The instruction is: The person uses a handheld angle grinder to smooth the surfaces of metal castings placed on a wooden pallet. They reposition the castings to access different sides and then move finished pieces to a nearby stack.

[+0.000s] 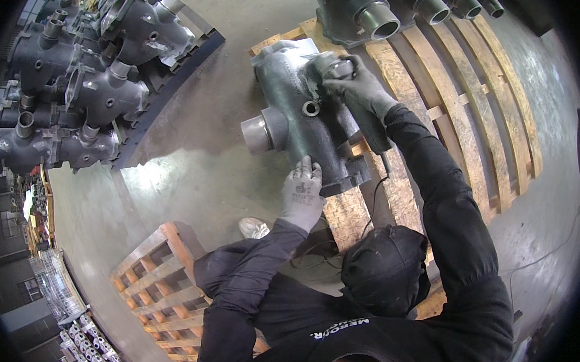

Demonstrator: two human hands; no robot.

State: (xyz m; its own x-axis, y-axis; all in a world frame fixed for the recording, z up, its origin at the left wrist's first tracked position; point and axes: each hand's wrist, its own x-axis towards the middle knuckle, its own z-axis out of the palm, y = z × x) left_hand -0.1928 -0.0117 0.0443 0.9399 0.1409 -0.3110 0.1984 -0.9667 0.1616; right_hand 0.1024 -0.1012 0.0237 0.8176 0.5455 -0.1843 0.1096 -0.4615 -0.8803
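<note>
Gloved in grey, the left hand (pixel 302 197) lies on the near end of a large dark-grey cast-metal housing (pixel 275 81), fingers extended and touching without gripping, likely to steady it. Well apart from it, the right hand (pixel 370 89) is closed around the head end of a dark, corded power tool (pixel 368 130) at the housing's upper right side; blur hides the exact contact. The housing lies along the left edge of a pale slatted wooden pallet (pixel 393 69), probably so its silvery pipe stub (pixel 256 135) can jut out freely. Similar dark castings (pixel 348 5) stand at the pallet's far end, presumably leaving working room.
</note>
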